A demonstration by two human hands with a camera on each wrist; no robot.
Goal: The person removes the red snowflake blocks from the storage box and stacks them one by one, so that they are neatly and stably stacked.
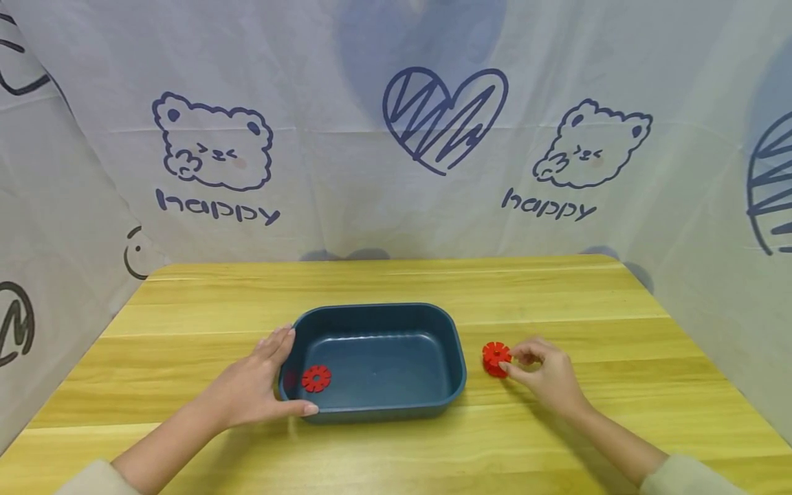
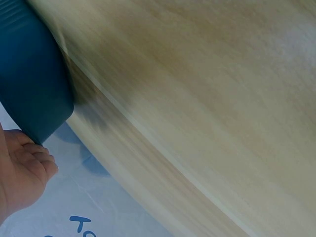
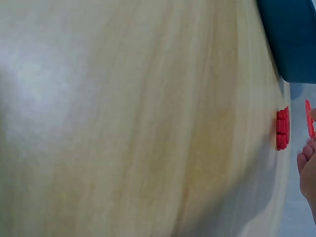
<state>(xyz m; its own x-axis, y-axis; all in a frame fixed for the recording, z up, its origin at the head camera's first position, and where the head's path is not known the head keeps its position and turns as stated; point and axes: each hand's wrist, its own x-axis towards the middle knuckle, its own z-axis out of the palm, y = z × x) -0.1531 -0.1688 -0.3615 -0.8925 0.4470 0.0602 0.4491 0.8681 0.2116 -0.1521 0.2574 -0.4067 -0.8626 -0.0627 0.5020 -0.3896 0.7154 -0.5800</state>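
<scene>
A dark blue plastic bin [image 1: 396,414] stands on the table, with one red notched plastic disc [image 1: 316,378] lying inside at its left. My left hand [image 1: 262,385] holds the bin's left end, fingers at the left rim and thumb along the near rim. In the left wrist view that hand [image 2: 27,168] shows at the bin's corner. To the right of the bin, my right hand [image 1: 547,378] pinches a red notched disc [image 3: 309,118] between thumb and fingers. The right wrist view shows this disc raised apart from a small stack of red discs [image 3: 283,129] on the table.
The wood-patterned table [image 1: 383,460] has a far edge that meets a white hanging cloth [image 1: 346,192] printed with bears, hearts and lettering. More cloth hangs along the left and right sides.
</scene>
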